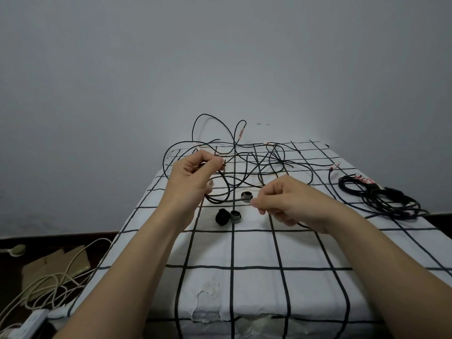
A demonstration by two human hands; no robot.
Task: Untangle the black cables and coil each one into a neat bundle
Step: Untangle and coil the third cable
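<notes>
On the far end of the desk (256, 253), which is covered by a white cloth with a black grid, the black cables (244, 162) are spread in a loose tangle, and some loops are raised above the far edge against the grey wall. The left hand (193, 174) is held over the left part of the desk's far end, its fingers curled and a cable end pinched between thumb and fingertips. The right hand (286, 201) is held over the middle of the desk with thumb and forefinger pressed together on a thin strand, and a black cable is seen running out beneath its palm. Between the hands, three small strap rolls (235, 216) are laid on the desk. Near the desk's right edge a cable bundle (381, 194) is laid, well apart from the tangle. On the floor left of the desk, white cords (49, 282) and cardboard (53, 263) are seen.
</notes>
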